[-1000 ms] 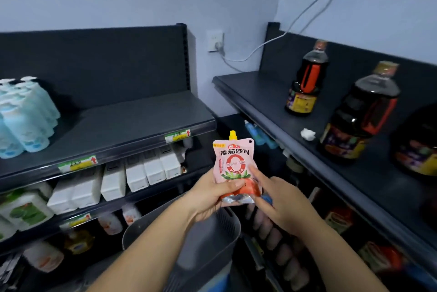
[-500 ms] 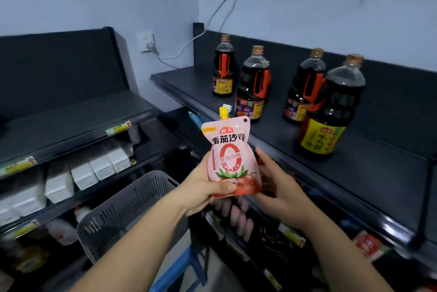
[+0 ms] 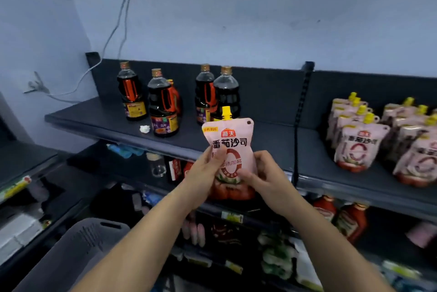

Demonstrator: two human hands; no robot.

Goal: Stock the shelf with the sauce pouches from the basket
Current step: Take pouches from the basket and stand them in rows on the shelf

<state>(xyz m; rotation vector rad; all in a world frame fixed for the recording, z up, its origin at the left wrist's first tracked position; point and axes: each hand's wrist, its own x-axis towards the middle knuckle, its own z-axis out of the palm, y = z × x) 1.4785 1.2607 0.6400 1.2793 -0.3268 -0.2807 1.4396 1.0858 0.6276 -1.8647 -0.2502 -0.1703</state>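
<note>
While 2 hands curl round it, the pink sauce pouch point(image 3: 230, 140) stands upright just before the shelf's point(image 3: 260, 135) front edge, spout up. The left hand point(image 3: 203, 173) pinches its left side, thumb across the print; the right hand point(image 3: 264, 175) grips its lower right, so the top half rises clear of both. More pouches point(image 3: 357, 147) crowd the shelf's right end, dark bottles point(image 3: 163, 107) its left. The basket point(image 3: 78, 244) sits below the shelf.
</note>
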